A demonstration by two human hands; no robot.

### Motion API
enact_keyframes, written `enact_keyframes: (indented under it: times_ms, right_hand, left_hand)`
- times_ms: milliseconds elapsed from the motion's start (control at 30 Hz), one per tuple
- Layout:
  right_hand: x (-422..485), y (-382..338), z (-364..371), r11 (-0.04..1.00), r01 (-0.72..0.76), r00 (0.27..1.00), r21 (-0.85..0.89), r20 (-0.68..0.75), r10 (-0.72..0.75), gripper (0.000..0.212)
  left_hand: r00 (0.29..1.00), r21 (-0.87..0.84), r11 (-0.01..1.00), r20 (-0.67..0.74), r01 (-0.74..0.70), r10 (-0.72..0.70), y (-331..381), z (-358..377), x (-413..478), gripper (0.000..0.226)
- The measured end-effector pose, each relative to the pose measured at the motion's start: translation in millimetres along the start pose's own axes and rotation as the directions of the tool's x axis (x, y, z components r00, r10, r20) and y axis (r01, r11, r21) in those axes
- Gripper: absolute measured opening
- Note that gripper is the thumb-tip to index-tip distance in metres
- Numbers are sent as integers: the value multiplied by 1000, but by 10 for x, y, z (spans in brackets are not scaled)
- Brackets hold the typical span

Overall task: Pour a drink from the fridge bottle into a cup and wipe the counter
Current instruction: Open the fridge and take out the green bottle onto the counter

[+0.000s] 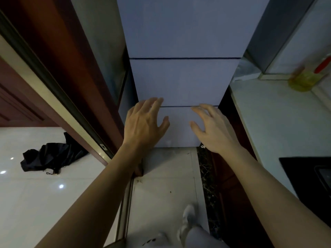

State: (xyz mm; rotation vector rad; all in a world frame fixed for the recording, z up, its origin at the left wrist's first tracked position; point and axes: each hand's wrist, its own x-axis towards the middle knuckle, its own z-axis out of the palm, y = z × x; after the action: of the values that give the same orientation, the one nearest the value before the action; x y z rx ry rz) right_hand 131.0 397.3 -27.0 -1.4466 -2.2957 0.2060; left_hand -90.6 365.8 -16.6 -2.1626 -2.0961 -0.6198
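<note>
While both arms reach forward, the left hand (143,122) and the right hand (213,127) hang in front of the shut fridge (182,77), fingers spread and empty, gripping nothing. Both are level with the seam between the middle and bottom sections; whether any fingertip touches the fridge cannot be told. The fridge stands closed, its three pale sections divided by two dark seams, with no handle showing.

The bottle is not in sight and is presumably inside the fridge. No cup shows either. The counter (272,111) runs along the right, just beside the fridge, with a yellow thing (302,81), too blurred to name, near its back corner and a dark hob (311,174) nearer the person. Nothing clearly a wiping cloth appears on it. A black bundle (52,154) lies on the shiny floor well off to the left.

By my reckoning the task has barely begun: no door is open, so fetching the bottle, finding a cup, pouring and wiping the counter all remain. The likely next step is pulling a fridge door open
</note>
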Motion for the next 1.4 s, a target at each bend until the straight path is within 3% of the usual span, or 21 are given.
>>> enact_keyframes:
  times_ms: [300, 467, 700, 1133, 1400]
  right_hand:
    - [1156, 562, 131, 997, 66, 997, 35, -29, -65, 50]
    - [1912, 924, -35, 993, 111, 992, 35, -63, -109, 51]
    - [2804, 1120, -312, 964, 267, 941, 1, -214, -261, 54]
    - [3851, 359, -728, 830, 506, 760, -234, -335, -558, 55]
    - [4561, -227, -1080, 594, 546, 573, -591, -254, -779, 51]
  left_hand:
    - [1000, 44, 999, -1, 30, -30, -13, 367, 1049, 61]
    - [994, 72, 996, -98, 49, -42, 88, 486, 1801, 61]
    - [959, 42, 995, -273, 88, -73, 99, 415, 2575, 58]
    - [806, -37, 992, -579, 123, -122, -421, -273, 3213, 63]
    - [683, -211, 972, -695, 104, -224, -915, -532, 3653, 82]
